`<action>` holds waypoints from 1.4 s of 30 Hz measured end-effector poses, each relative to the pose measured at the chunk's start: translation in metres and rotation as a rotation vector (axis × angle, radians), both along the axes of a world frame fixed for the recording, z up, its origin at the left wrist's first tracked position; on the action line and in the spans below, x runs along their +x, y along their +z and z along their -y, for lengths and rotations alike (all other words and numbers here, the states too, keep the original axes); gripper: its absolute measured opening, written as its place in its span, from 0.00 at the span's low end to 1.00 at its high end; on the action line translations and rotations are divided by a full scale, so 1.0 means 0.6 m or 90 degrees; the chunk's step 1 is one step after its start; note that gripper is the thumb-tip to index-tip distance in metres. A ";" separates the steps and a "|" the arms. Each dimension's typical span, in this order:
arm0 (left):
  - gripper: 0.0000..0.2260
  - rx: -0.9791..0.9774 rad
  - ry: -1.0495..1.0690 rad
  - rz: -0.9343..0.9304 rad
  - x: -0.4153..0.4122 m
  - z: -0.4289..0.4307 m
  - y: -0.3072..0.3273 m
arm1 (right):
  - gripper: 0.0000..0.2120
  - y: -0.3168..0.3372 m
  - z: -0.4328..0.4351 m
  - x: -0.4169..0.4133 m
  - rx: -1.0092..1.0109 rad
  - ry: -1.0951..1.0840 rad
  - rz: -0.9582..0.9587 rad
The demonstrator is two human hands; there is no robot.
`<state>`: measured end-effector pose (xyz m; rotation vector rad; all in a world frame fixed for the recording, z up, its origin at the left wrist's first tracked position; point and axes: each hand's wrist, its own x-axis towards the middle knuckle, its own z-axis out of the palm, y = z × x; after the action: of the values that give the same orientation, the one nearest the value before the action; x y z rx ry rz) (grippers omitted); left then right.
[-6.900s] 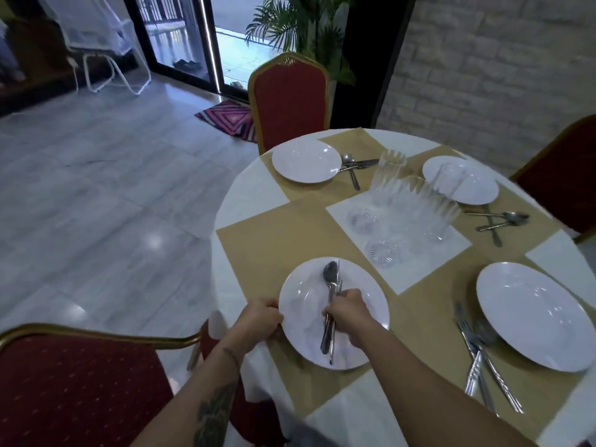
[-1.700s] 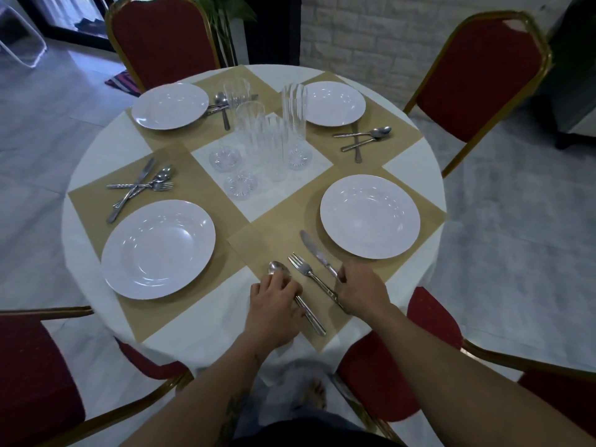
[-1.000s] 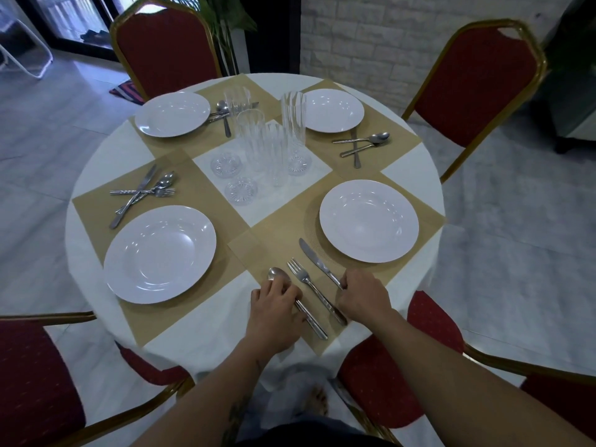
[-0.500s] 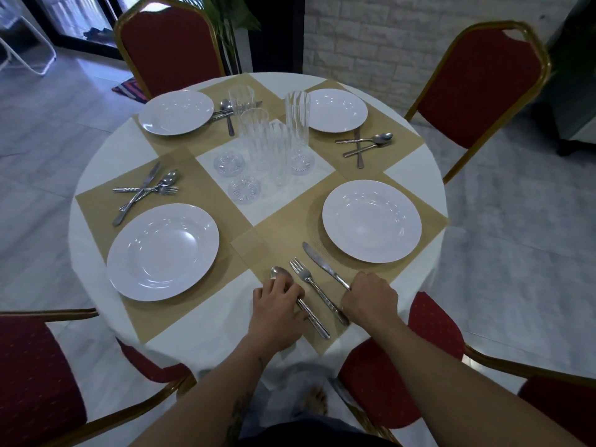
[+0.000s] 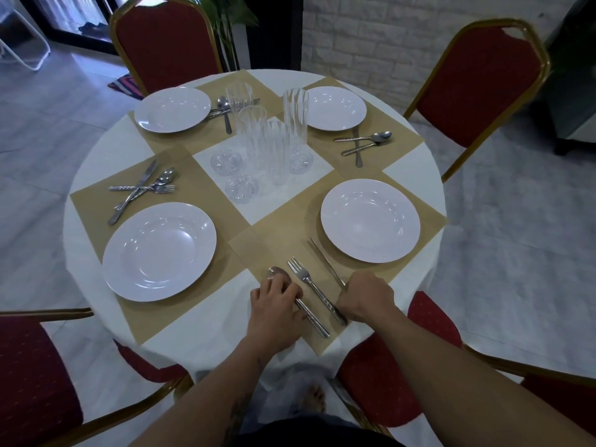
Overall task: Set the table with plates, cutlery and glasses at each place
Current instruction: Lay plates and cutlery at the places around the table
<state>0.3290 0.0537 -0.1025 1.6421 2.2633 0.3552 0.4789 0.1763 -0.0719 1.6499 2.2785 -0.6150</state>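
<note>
Cutlery at the near right place: spoon (image 5: 280, 275), fork (image 5: 309, 285) and knife (image 5: 325, 262) side by side on the tan placemat (image 5: 258, 240), just left of the near right plate (image 5: 370, 220). Left hand (image 5: 274, 312) flat over the spoon, fingertips on its bowl, handle showing beside the thumb. Right hand (image 5: 367, 296) curled over the knife's handle end; closed on it or merely resting, cannot tell. Fork between both hands, untouched. Near left plate (image 5: 159, 251) with a crossed heap of cutlery (image 5: 142, 188) beyond it. Two far plates (image 5: 172, 109) (image 5: 335, 108) with cutlery beside each. Glasses (image 5: 267, 137) clustered at the centre of the round table (image 5: 96, 150), some upright, some upside down.
</note>
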 end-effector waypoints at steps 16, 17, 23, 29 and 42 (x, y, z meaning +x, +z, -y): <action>0.13 -0.016 0.007 0.006 0.003 -0.002 -0.005 | 0.03 -0.022 -0.006 0.009 -0.011 -0.025 -0.115; 0.13 -0.019 0.008 0.008 0.002 -0.002 -0.004 | 0.02 -0.023 -0.007 0.009 -0.022 -0.028 -0.117; 0.13 -0.019 0.006 0.007 0.001 -0.003 -0.004 | 0.06 -0.014 -0.046 0.019 -0.085 -0.149 -0.232; 0.13 -0.021 0.015 0.011 0.002 -0.004 -0.006 | 0.07 -0.001 -0.054 0.033 -0.130 -0.065 -0.183; 0.12 -0.025 0.003 0.003 -0.001 -0.008 0.000 | 0.05 -0.023 -0.012 0.020 -0.009 -0.028 -0.115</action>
<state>0.3284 0.0585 -0.1025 1.6152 2.2573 0.3131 0.4911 0.1835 -0.0855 1.7049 2.3599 -0.8199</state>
